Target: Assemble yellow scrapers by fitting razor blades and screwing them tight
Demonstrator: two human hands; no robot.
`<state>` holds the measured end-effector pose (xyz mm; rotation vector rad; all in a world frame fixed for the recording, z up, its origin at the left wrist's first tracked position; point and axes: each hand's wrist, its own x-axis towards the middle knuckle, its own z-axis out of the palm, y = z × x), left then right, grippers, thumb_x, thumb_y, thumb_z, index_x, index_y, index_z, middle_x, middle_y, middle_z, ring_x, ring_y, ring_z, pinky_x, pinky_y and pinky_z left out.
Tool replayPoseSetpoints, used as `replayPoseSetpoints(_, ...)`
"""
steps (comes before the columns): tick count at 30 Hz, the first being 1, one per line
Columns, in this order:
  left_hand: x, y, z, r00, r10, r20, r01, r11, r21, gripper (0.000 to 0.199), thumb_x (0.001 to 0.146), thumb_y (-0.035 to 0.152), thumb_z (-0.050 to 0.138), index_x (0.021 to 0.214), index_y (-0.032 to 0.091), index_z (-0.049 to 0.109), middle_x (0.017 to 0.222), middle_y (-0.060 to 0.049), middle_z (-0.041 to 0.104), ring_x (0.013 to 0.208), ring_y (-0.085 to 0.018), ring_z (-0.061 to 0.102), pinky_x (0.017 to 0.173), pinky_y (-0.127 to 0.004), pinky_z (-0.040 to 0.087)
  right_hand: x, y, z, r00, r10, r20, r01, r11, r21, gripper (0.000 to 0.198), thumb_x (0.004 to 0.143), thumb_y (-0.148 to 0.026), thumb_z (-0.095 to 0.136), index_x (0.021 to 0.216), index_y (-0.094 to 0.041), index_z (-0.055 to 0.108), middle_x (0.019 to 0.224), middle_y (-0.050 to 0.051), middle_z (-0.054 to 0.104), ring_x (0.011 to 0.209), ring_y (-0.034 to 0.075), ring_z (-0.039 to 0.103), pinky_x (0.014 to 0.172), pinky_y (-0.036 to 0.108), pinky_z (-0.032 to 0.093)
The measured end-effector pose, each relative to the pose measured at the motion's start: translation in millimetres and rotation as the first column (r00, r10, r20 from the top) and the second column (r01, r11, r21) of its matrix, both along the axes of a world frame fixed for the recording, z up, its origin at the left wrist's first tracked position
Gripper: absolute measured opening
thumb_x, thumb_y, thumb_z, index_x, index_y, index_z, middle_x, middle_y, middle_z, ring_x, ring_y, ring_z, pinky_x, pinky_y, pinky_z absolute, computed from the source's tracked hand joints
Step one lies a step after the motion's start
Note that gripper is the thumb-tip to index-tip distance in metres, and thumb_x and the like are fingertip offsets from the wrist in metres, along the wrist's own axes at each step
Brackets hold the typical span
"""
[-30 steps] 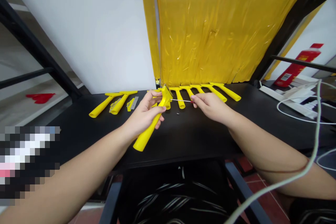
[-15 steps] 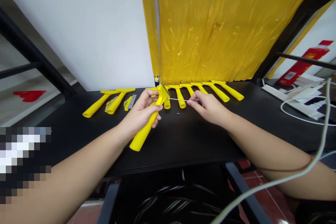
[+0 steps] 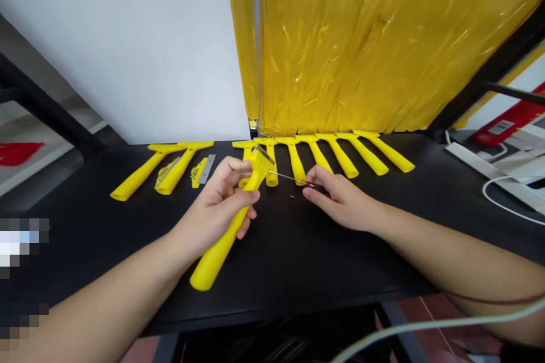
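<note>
My left hand is wrapped round a yellow scraper, its hollow handle end tilted down toward me and its head pointing away. My right hand grips a screwdriver by its dark red handle. The thin metal shaft points left, and its tip meets the side of the scraper's head; whether it sits in a screw is too small to tell. A tiny screw-like metal piece lies on the black table below the shaft.
Several yellow scraper handles lie in a row along the back edge, with two more at left. Beside those are yellow pieces with metal blades. A pale cable crosses the lower right. White parts and a red bottle are at right.
The view has moved closer to the table. My hands keep their holds, and the scraper's handle end appears lower and further left. The screwdriver's tip stays at the scraper's head.
</note>
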<state>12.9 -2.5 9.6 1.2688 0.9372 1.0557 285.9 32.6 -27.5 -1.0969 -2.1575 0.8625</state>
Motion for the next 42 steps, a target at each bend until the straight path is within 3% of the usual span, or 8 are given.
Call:
replayPoseSetpoints(5,-4,1,-3.7,1.0,-0.024,-0.018,0.022,0.997,-0.068,0.04,0.09,0.027,0.077,0.113,0.029,0.043,0.109,0.004,0.057,0.052,-0.005,0.064,0.032,-0.015,0.047,5,-3,-3,1.0,0.005,0.029,-0.004,0.999,-0.044,0.011,0.108,-0.032,0.053,0.103,-0.024,0.048,0.082,-0.002,0.057,0.071,0.016,0.053,0.068,0.03,0.044)
replayPoseSetpoints(14,-8,-7,-4.8,0.999,-0.033,-0.029,0.024,0.964,-0.264,0.039,0.094,0.033,0.075,0.118,0.03,0.044,0.08,0.007,0.056,0.049,-0.009,0.06,0.036,-0.014,0.047,7,-9,9,0.988,0.071,0.135,-0.044,0.98,-0.194,0.01,0.108,-0.029,0.053,0.101,-0.024,0.049,0.08,-0.001,0.06,0.069,0.016,0.057,0.063,0.028,0.043)
replayPoseSetpoints(17,-6,-10,-1.4,0.999,0.022,-0.034,-0.032,0.948,-0.315,0.039,0.094,0.031,0.075,0.119,0.031,0.046,0.079,0.007,0.057,0.047,-0.007,0.057,0.037,-0.013,0.046,7,-10,10,0.987,0.082,0.142,-0.053,0.979,-0.197,0.011,0.108,-0.03,0.053,0.1,-0.024,0.049,0.078,-0.002,0.06,0.067,0.015,0.057,0.061,0.028,0.043)
replayPoseSetpoints(24,-5,-9,2.3,1.0,0.005,-0.022,-0.013,0.926,-0.376,0.031,0.097,0.025,0.069,0.116,0.032,0.045,0.076,0.01,0.056,0.038,-0.002,0.048,0.037,-0.01,0.043,8,-10,8,0.982,0.099,0.163,-0.066,0.978,-0.196,0.009,0.107,-0.03,0.055,0.102,-0.024,0.05,0.081,-0.001,0.063,0.071,0.016,0.061,0.064,0.028,0.045)
replayPoseSetpoints(42,-10,-2,1.1,1.0,0.013,-0.015,-0.019,0.849,-0.528,0.034,0.096,0.029,0.075,0.116,0.033,0.049,0.081,0.008,0.062,0.039,-0.003,0.051,0.037,-0.012,0.044,5,-11,8,0.965,0.113,0.238,-0.06,0.974,-0.22,0.004,0.106,-0.025,0.056,0.103,-0.023,0.055,0.09,0.002,0.072,0.078,0.018,0.07,0.068,0.028,0.048)
